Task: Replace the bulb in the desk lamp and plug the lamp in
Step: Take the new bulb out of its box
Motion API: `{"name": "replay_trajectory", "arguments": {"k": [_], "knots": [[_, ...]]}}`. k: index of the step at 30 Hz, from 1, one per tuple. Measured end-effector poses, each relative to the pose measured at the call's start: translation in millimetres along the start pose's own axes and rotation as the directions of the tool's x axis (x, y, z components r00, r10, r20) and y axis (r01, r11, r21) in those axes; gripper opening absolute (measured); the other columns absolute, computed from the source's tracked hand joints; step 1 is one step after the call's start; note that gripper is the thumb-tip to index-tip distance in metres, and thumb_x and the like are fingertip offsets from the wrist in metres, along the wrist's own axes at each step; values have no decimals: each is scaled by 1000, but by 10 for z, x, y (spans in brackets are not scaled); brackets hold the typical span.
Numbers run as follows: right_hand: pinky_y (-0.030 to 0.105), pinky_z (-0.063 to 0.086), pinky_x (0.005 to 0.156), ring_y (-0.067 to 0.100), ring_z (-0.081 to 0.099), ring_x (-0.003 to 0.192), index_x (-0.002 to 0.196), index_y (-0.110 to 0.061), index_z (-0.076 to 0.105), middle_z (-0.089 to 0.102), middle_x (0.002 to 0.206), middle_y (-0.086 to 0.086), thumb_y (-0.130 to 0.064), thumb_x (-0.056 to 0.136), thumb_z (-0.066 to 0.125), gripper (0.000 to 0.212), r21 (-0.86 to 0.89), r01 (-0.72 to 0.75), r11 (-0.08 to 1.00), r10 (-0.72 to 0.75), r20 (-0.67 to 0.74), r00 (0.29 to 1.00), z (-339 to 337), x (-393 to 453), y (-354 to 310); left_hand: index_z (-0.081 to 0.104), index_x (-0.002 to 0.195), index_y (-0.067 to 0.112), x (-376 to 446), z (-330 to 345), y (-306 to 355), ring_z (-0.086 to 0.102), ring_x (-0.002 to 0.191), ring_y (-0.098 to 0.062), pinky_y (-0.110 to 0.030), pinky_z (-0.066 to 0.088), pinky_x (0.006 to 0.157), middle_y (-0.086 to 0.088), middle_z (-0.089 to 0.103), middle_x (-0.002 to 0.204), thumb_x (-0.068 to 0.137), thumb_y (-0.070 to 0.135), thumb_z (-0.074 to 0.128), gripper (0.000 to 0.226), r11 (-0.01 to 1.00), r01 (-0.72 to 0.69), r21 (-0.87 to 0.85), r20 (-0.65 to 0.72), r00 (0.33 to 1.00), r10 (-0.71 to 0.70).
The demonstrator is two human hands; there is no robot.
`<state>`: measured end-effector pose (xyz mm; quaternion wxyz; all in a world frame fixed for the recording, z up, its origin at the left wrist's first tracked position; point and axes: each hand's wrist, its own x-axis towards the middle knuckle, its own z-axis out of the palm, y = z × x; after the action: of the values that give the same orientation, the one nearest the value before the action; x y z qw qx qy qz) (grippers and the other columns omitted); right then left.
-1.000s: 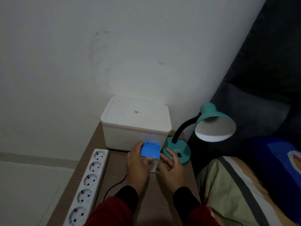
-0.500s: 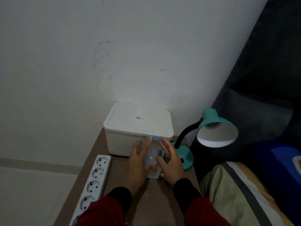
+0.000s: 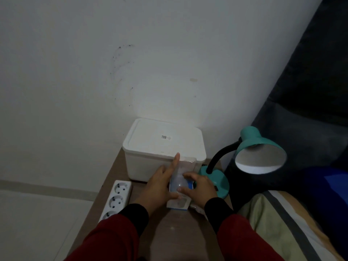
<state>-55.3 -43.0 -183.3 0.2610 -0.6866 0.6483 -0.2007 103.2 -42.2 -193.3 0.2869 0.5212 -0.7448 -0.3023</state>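
A narrow brown wooden worktop (image 3: 175, 234) stands against a plain white wall (image 3: 131, 63) in a dim room, with pale floor (image 3: 37, 213) to its left and a bed with a striped beige blanket (image 3: 278, 223) and dark grey pillows (image 3: 305, 129) to its right. At the worktop's far edge sits a white lidded plastic storage box (image 3: 162, 147); along the left edge lies a white multi-socket power strip (image 3: 116, 198), of which 3 sockets show. At the far right corner stands the teal desk lamp with a black gooseneck (image 3: 216, 178), its round base on the worktop and its shade tipped out toward the bed, the open mouth facing down and toward the camera. Just in front of the storage box, near the middle of the worktop, is a small blue and white cardboard bulb box (image 3: 179, 203), its long axis running away from the camera and its far flap raised; the rounded white dome of a light bulb (image 3: 178, 182) shows at the opening. The left hand (image 3: 160, 187) steadies the box's left side, index finger stretched out along the raised flap. The right hand (image 3: 201, 189) rests at the opening, its fingers (image 3: 188, 176) curled onto the bulb's dome. A white bulb with a metal screw base (image 3: 194, 206) lies on the worktop beside the right wrist, only partly visible. Both arms wear red sleeves with black cuffs.
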Motion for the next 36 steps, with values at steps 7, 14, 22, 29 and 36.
{"name": "replay_trajectory", "arguments": {"k": [7, 14, 22, 29, 36], "knots": [[36, 51, 95, 17, 58, 110, 111, -22, 65, 68, 113, -1, -37, 64, 82, 53, 9, -66, 998, 67, -46, 997, 77, 119, -1, -21, 126, 65, 0, 24, -15, 46, 105, -10, -20, 40, 93, 0, 45, 113, 70, 30, 80, 121, 1000, -5, -3, -24, 1000, 5], [37, 53, 87, 19, 58, 101, 91, -28, 57, 65, 96, -2, -30, 60, 84, 41, 42, -69, 997, 74, -138, 988, 158, 86, -47, -25, 126, 62, -3, 33, -5, 49, 99, -14, -27, 47, 91, -2, 46, 108, 68, 32, 81, 124, 998, 7, 61, -35, 999, -5], [23, 49, 81, 13, 57, 99, 115, -18, 51, 57, 99, -6, -22, 63, 85, 62, 230, -17, 973, 73, -236, 969, 133, -124, -70, -25, 125, 62, -32, 17, 50, 49, 100, -13, -26, 47, 92, -1, 46, 109, 72, 26, 78, 121, 999, 5, 47, -41, 999, -3], [8, 45, 67, -4, 55, 77, 114, -26, 44, 62, 85, -9, -20, 68, 82, 60, 294, 38, 955, 66, -335, 940, 51, -223, -102, -26, 124, 66, -30, 39, 31, 49, 105, -13, -29, 46, 96, 1, 47, 113, 70, 31, 80, 123, 999, 1, 40, -61, 998, 2], [-4, 36, 67, 8, 54, 89, 115, -14, 57, 54, 99, -3, -19, 75, 77, 45, 119, 79, 990, -47, -256, 966, 109, -164, -120, -22, 127, 62, -36, 44, 50, 50, 107, -13, -29, 47, 96, -1, 49, 114, 71, 30, 79, 120, 999, -12, 30, -89, 996, 15]]}}
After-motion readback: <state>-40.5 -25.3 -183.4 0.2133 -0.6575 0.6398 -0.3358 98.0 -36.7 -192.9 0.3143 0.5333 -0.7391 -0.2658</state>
